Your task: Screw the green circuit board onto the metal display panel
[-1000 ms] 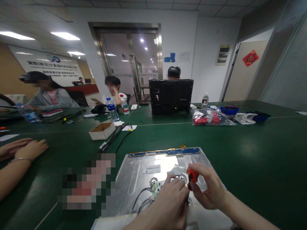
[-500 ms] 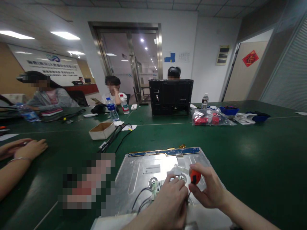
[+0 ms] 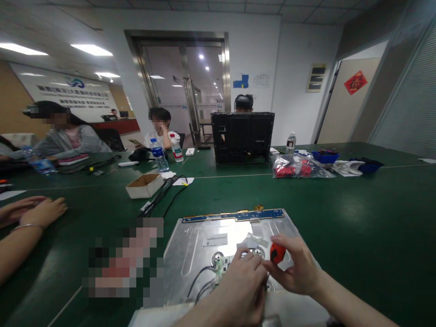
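A metal display panel, back side up, lies on the table in front of me. A blue circuit strip runs along its far edge. My left hand rests closed over the panel's middle, beside a small green circuit board with black cables. What its curled fingers grip is hidden. My right hand holds the red and black handle of a screwdriver between thumb and fingers, just right of my left hand. The screwdriver's tip is out of sight behind my hands.
A small open box and black cables lie beyond the panel to the left. Another person's hands rest at far left. A black monitor, a plastic bag of red items and blue trays stand farther back.
My right thumb and fingers have shifted around the screwdriver handle, which has turned a little. My left hand stays in place on the panel.
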A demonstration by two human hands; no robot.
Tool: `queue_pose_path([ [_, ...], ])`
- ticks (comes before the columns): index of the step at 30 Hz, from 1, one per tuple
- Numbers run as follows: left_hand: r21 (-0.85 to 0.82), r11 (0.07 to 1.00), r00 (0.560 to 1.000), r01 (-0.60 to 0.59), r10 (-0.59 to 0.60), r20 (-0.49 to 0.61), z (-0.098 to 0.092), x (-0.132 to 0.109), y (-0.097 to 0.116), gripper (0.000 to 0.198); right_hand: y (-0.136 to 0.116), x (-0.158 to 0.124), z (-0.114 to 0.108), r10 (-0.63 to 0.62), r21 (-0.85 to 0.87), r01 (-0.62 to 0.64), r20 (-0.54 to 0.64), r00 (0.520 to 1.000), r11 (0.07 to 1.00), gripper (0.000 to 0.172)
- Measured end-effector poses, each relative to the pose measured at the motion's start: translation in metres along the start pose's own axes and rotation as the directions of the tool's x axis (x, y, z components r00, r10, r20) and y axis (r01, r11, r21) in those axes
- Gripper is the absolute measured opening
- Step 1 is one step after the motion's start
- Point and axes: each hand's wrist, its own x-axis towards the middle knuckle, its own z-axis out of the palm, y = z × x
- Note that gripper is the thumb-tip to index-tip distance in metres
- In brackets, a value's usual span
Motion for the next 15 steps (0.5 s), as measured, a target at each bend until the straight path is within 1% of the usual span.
queue_pose_path([
  [2,0.008,1.000,1.000,0.006,-0.006,0.006,-0.0009,0.0001,0.0009,0.021,0.0004,-0.0001,-0.0006,0.003,0.008,-0.003,0.014,1.000,1.000,0.036],
  [4,0.020,1.000,1.000,0.012,-0.012,0.011,-0.0021,0.0007,0.0019,0.021,0.0003,0.0002,-0.0024,-0.001,0.020,0.001,0.029,1.000,1.000,0.038],
  [10,0.032,0.999,1.000,-0.010,0.010,0.016,-0.0025,0.0027,0.0017,0.024,-0.0004,0.0015,-0.0083,-0.012,0.095,0.003,0.098,0.995,0.996,0.058],
  [13,0.022,1.000,1.000,-0.015,0.015,-0.004,-0.0014,0.0023,0.0010,0.021,-0.0004,0.0022,-0.0073,-0.008,0.093,-0.001,0.099,0.995,0.996,0.063],
  [15,0.013,1.000,1.000,-0.020,0.020,-0.008,-0.0015,0.0020,0.0006,0.019,-0.0005,0.0023,-0.0055,-0.011,0.088,0.004,0.080,0.997,0.996,0.061],
])
